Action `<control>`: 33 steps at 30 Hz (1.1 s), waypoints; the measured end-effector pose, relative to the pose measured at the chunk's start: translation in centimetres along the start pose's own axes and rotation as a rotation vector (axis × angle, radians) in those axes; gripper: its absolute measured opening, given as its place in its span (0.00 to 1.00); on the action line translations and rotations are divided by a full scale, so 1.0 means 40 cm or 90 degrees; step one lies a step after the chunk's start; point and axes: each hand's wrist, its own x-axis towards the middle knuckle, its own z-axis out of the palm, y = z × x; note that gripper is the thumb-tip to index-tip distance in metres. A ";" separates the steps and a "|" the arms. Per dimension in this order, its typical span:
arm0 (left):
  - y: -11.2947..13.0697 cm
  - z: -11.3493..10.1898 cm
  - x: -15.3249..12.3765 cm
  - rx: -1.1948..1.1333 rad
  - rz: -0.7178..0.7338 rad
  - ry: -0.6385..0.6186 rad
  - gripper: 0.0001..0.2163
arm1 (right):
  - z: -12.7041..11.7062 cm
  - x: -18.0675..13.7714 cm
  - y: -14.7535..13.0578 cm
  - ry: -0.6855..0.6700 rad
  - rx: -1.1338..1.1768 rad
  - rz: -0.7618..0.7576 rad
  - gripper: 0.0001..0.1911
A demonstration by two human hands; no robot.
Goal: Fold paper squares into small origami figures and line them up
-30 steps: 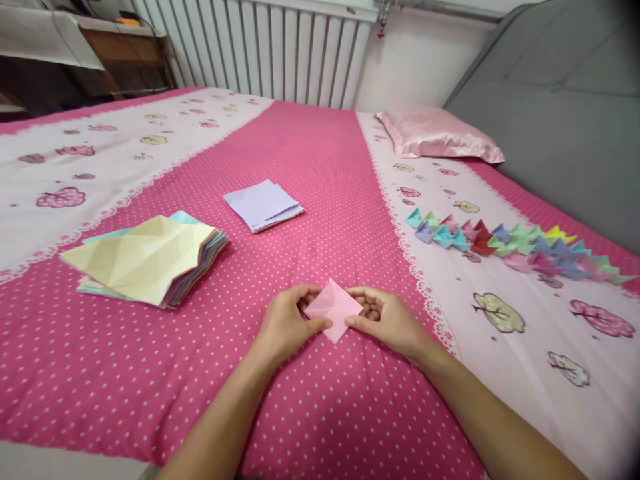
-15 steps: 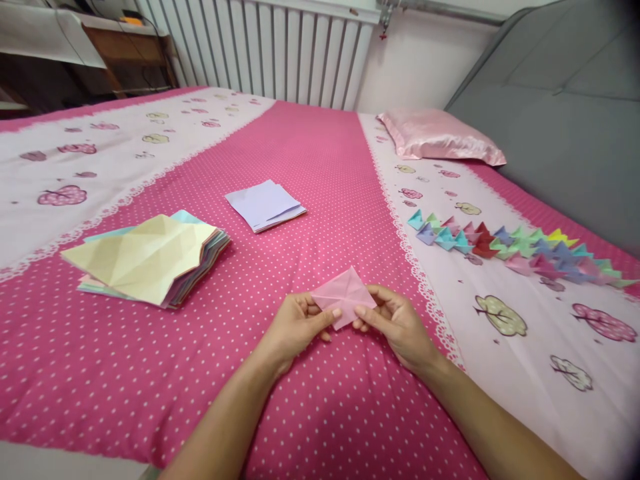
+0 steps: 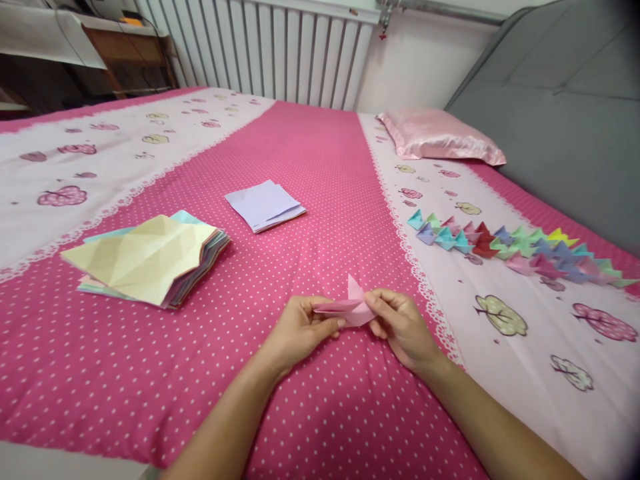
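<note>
Between my hands is a small piece of folded pink origami paper (image 3: 354, 310), with one pointed flap standing up and a narrow point reaching left. My left hand (image 3: 304, 327) pinches its left part between thumb and fingers. On the other side, the thumb and fingers of my right hand (image 3: 397, 323) grip its right part near the base of the upright flap. The fingertips behind the paper are partly hidden. Both hands are just above the pink dotted bedspread (image 3: 320, 400).
A thick stack of creased coloured paper (image 3: 145, 257) lies to the left. Beyond my hands is a smaller pile of lilac square paper (image 3: 265, 205). Rows of small folded paper boats (image 3: 520, 247) stand on the right. A pink pillow (image 3: 440, 137) rests by the grey headboard (image 3: 560, 113).
The pink paper has gone from a flat diamond to a shape with opened flaps and a raised point. Both hands have shifted slightly and still hold it.
</note>
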 end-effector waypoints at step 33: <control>-0.005 0.004 0.005 -0.078 -0.001 0.122 0.11 | 0.014 -0.008 -0.019 -0.021 -0.295 -0.235 0.12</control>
